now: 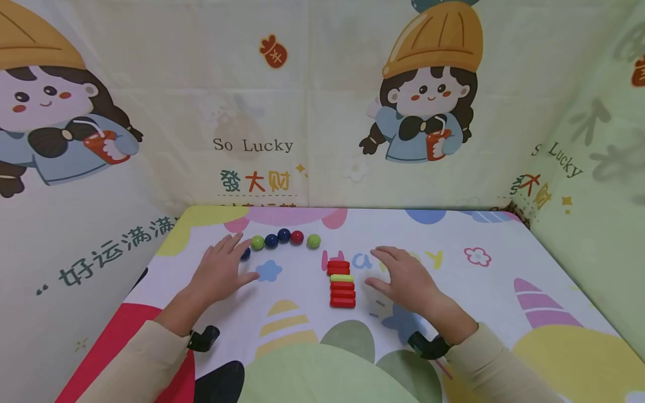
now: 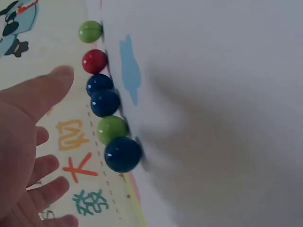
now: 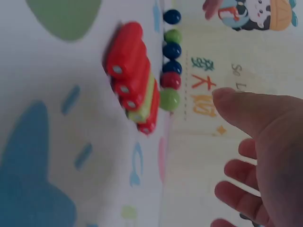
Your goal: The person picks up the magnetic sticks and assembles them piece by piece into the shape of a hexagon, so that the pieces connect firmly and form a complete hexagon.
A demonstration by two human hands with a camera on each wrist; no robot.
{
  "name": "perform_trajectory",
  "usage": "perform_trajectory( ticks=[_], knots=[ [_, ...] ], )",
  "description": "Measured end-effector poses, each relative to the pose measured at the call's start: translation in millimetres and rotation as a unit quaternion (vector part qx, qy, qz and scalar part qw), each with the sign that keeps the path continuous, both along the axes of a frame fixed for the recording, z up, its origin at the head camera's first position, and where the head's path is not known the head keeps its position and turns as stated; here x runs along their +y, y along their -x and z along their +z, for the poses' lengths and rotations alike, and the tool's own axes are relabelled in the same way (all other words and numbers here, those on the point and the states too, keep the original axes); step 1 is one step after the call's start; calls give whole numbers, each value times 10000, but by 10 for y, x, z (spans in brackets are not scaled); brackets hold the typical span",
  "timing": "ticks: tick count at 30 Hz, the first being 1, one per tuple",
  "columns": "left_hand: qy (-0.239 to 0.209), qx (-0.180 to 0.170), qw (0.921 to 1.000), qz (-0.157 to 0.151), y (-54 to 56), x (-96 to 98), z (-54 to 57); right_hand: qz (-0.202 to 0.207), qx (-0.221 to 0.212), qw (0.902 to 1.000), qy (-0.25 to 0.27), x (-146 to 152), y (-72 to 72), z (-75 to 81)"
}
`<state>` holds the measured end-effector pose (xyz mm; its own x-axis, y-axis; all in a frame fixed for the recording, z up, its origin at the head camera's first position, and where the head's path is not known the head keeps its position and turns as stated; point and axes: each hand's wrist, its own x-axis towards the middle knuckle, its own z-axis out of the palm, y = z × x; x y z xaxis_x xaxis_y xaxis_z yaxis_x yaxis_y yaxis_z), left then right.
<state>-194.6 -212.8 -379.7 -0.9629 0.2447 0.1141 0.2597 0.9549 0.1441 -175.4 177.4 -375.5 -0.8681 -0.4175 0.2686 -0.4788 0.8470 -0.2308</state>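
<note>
My left hand [image 1: 219, 271] hovers over the left of the table, fingers spread and holding nothing. Its fingertips overlap a dark blue ball [image 1: 245, 254] in the head view. From there a loose row of balls runs right: a green ball [image 1: 257, 242], two more dark blue ones, a red ball [image 1: 297, 238] and another green ball [image 1: 313, 241]. On the right, my right hand [image 1: 407, 280] is also held above the table, thumb apart from the fingers, with nothing in it. Just left of it lie several red cylinders [image 3: 125, 54] side by side, with one yellow-green cylinder [image 1: 341, 278] among them.
A patterned cloth with cartoon prints covers the table [image 1: 302, 324]. Behind its far edge hangs a printed backdrop [image 1: 327, 112], and a similar sheet closes off the right side. Each wrist wears a small black camera, such as the left one [image 1: 204, 339].
</note>
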Motion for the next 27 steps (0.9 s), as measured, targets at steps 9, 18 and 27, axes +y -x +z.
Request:
perform_trajectory(
  ticks=[9,18,27],
  knots=[
    [-403,-523,9972,343,216,-111,-180,551,-1072,9923,280,-269,-106,-217],
    [-601,-701,9954,258,353,-165,-274,861,-1558,9840,90,-402,-142,-262],
    [-1096,-892,9877,664,364,-173,-304,825,-1716,9815,195,-422,-127,-286]
  ],
)
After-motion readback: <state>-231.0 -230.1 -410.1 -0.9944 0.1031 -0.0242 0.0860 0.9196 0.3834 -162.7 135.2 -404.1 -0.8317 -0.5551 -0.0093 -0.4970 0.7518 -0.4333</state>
